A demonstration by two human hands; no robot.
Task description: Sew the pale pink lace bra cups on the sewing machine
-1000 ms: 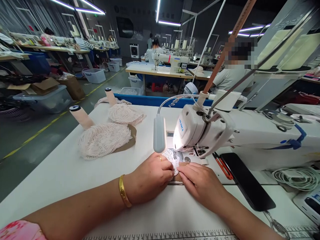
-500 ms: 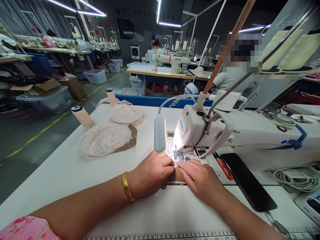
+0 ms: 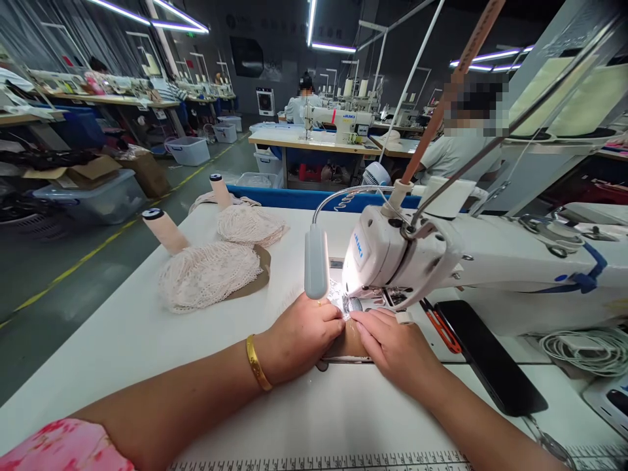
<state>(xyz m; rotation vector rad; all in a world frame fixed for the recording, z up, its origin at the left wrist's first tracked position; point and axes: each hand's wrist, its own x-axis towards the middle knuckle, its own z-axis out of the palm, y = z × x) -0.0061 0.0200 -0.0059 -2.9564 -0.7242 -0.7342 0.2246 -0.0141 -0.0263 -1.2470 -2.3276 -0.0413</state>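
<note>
In the head view, the only one, less lace [image 3: 335, 296] shows between the hands than a second ago: the strip that reached down between the fingertips is now a short lit patch by the needle of the machine [image 3: 377, 252], below the lamp [image 3: 316, 265]. More of the brown piece [image 3: 352, 340] lies bare between the hands, and the fingertips sit a little nearer the needle. The left hand [image 3: 304, 337] is bunched at the lace's near edge; whether it pinches it, I cannot tell. The right hand [image 3: 396, 343] has its fingers together, laid low beside it, their grip also unclear. The lace has probably fed through, with this stretch near its end. The lace bundles [image 3: 210, 275] on the surface [image 3: 216, 412] have stayed put.
</note>
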